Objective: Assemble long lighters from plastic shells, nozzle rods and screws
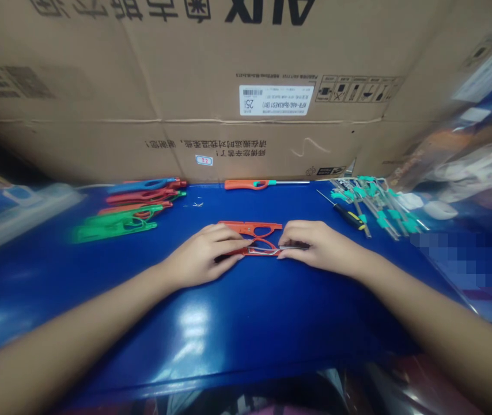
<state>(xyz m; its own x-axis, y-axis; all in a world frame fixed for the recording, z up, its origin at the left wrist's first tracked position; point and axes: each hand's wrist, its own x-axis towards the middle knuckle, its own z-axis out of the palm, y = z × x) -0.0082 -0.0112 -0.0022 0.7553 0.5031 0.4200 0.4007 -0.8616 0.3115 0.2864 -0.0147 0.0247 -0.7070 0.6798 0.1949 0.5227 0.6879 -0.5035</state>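
Two orange lighter casing halves lie in the middle of the blue table. My left hand (209, 253) has its fingers closed on the nearer casing half (263, 252), over its left part. My right hand (315, 245) pinches a thin metal tube (293, 247) at that half's right end. A pale wire or rod runs inside the casing between my hands. Just beyond lies the farther casing half (257, 230), its inside facing up, close to my left fingers. The tube's far end is hidden by my right hand.
A complete-looking orange lighter (246, 184) lies at the back. Coloured casing halves (120, 222) are at the left; a screwdriver (349, 217) and several metal tubes with teal parts (379, 202) are at the right. A cardboard box (185, 75) walls off the back.
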